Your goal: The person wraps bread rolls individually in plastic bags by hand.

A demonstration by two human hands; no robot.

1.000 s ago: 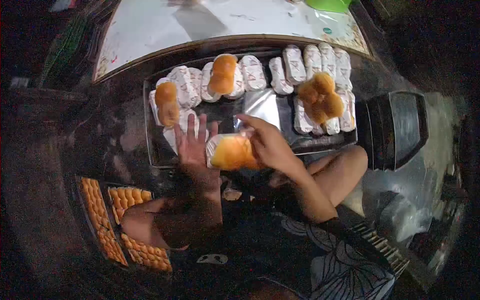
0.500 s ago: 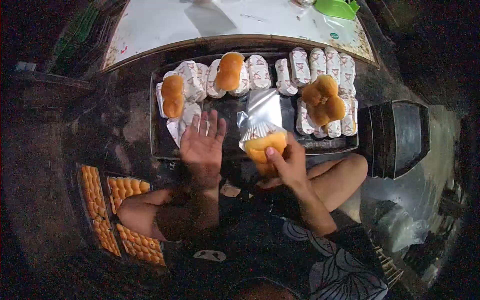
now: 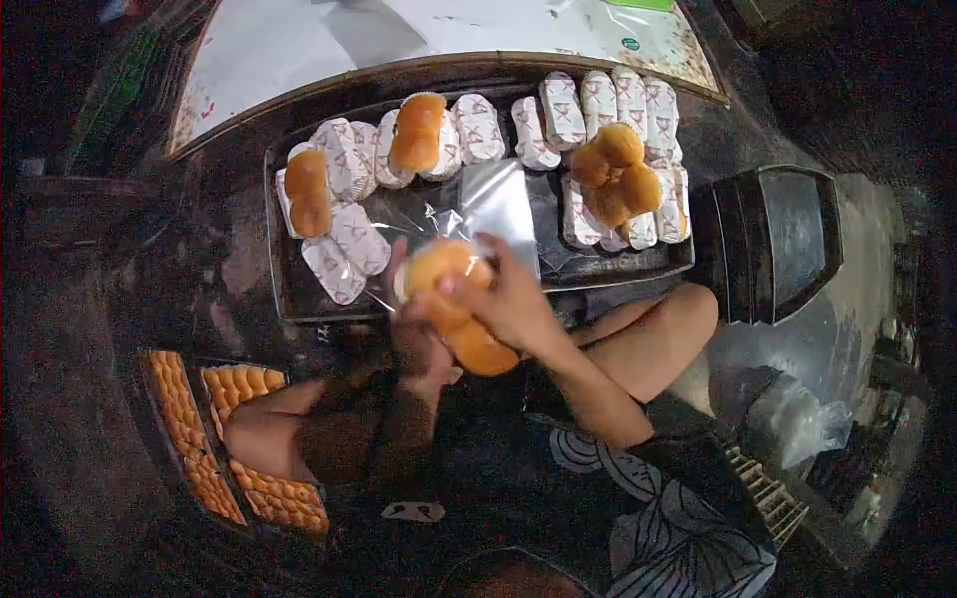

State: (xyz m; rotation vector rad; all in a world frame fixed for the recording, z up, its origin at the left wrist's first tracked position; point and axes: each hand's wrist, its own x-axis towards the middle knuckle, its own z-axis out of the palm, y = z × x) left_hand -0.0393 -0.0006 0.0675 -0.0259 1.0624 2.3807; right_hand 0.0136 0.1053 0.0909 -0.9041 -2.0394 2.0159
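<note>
A golden-brown bread roll (image 3: 485, 347) with rounded lobes lies between my two hands, in front of the black tray's near edge. My right hand (image 3: 513, 307) is closed on it from the right, thumb laid over the top. From the left and below, my left hand (image 3: 424, 344) wraps the roll, its fingers blurred and partly hidden. Shiny clear plastic film (image 3: 439, 217) spreads at the roll's upper end. Just beyond, a stack of clear plastic bags (image 3: 498, 204) lies flat in the tray.
Rolls in printed white paper (image 3: 481, 130) line the black tray (image 3: 588, 276), with bare rolls (image 3: 417, 135) on top. A white board (image 3: 478, 30) lies beyond. Dark stacked trays (image 3: 793, 244) stand right, slabs of rolls (image 3: 174, 399) left. A plastic bundle (image 3: 797, 424) lies lower right.
My left hand, open over the tray before, has closed around the roll. My right hand has brought the roll left and nearer to me. The whole view has shifted slightly.
</note>
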